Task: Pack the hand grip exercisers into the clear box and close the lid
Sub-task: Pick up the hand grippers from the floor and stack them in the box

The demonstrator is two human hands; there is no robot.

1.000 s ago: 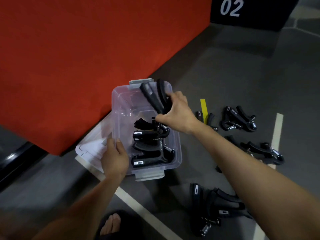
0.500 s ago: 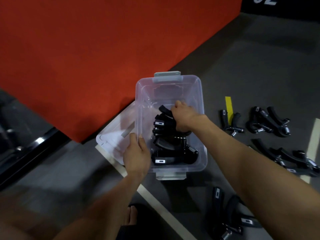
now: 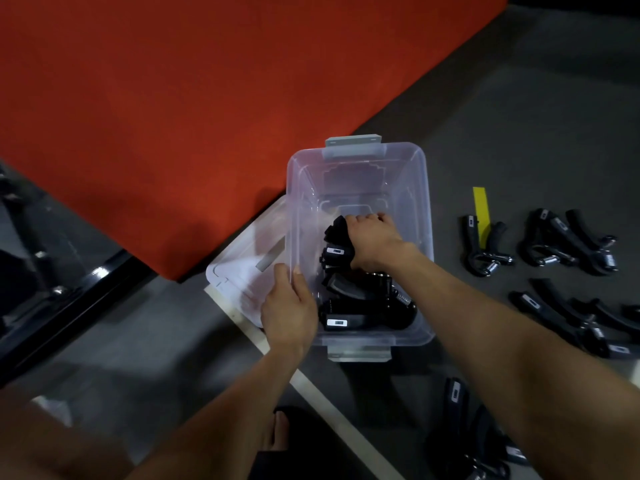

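Near my feet: loose exercisers (image 3: 464,434) lie on the grey floor (image 3: 138,341).
Left hand (image 3: 291,310): I see it gripping the clear box (image 3: 360,161) by its left wall.
Right hand (image 3: 372,242): inside the box, fingers curled round a black exerciser (image 3: 337,233) atop the packed ones (image 3: 363,306).
Lid (image 3: 246,268): off, left of the box.
Far right: more exercisers (image 3: 568,240) on the floor.

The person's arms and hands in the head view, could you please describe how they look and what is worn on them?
Both forearms are bare, with no sleeve in view. The left hand and the right hand wear no gloves, and no watch, ring or band shows on the sides in view. Short plain nails show on the left hand. The elbows and upper arms are out of frame.
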